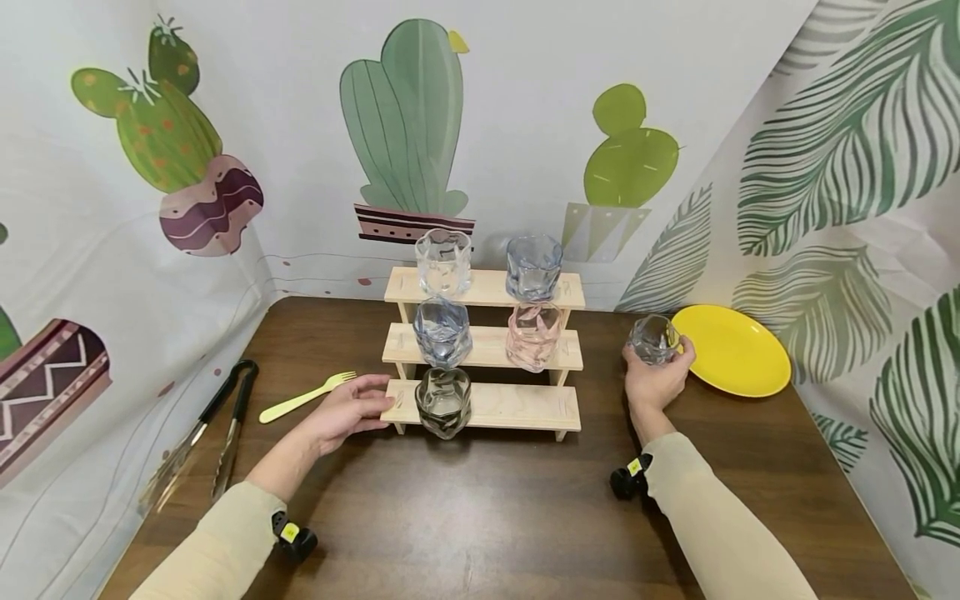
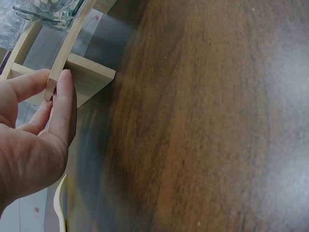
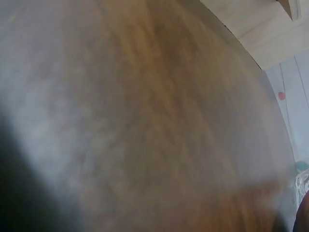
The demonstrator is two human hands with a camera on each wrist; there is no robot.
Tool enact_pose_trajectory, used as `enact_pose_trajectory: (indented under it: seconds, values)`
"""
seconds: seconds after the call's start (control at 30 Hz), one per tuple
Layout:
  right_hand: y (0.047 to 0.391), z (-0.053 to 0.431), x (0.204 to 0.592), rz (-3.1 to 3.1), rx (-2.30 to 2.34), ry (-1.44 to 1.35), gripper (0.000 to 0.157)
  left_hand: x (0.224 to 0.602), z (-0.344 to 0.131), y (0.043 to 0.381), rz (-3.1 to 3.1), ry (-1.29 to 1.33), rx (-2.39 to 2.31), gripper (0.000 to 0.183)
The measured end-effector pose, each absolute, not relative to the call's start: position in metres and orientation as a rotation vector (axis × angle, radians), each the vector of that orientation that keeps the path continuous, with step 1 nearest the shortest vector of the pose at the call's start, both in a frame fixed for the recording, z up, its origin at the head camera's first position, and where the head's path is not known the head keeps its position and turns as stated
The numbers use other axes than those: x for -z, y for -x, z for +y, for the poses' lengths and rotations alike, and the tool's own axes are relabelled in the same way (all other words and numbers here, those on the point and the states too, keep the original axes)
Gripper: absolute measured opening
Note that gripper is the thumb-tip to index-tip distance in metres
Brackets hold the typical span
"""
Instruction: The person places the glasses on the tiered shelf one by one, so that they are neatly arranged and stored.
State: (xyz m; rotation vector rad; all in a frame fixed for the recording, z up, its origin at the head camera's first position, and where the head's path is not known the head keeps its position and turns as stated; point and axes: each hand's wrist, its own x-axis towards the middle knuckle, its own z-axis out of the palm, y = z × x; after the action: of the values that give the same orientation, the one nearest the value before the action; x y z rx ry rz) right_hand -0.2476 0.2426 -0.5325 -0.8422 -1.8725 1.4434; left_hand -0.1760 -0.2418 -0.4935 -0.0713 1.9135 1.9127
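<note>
My left hand point(image 1: 347, 417) pinches the left end of the lowest step of a three-tier wooden stand point(image 1: 517, 406). In the left wrist view, thumb and fingers lie on both faces of that board. To the right of the stand, my right hand point(image 1: 657, 385) grips a clear, wavy-sided glass point(image 1: 649, 337) beside the yellow plate. Similar glasses stand on the steps: a clear one point(image 1: 443, 265) and a blue one point(image 1: 534, 271) on top, a blue one point(image 1: 442, 335) and a pink one point(image 1: 533, 337) midway, a smoky grey one point(image 1: 443, 406) below left.
At the far right of the brown table point(image 1: 480, 517) lies the yellow plate point(image 1: 738, 350). A yellow-green fork point(image 1: 303, 398) lies left of my left hand, and tongs with black handles point(image 1: 228, 425) lie farther left. A cactus-printed cloth point(image 1: 517, 125) hangs behind the table.
</note>
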Motion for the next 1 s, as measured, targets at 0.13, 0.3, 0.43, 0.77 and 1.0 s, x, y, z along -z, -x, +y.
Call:
enact_pose_trajectory:
  seconds: [0.13,0.3,0.43,0.77,1.0]
  values:
    - [0.244,0.244,0.531,-1.893,-1.455,0.840,0.092,0.493,-0.242,0.176,1.910,0.074,-1.911,0.061]
    - [0.240,0.245,0.530,-1.895,-1.474,0.811,0.092,0.492,-0.242,0.176,1.914,0.075,-1.904,0.061]
    - [0.232,0.246,0.527,-1.937,-1.479,0.738,0.094,0.492,-0.242,0.176,1.913,0.073,-1.900,0.061]
    - [0.202,0.251,0.508,-2.133,-1.433,0.490,0.094,0.493,-0.243,0.177,1.915,0.073,-1.898,0.060]
    - [0.178,0.252,0.496,-2.162,-1.478,0.256,0.093,0.493,-0.242,0.178,1.918,0.074,-1.891,0.060]
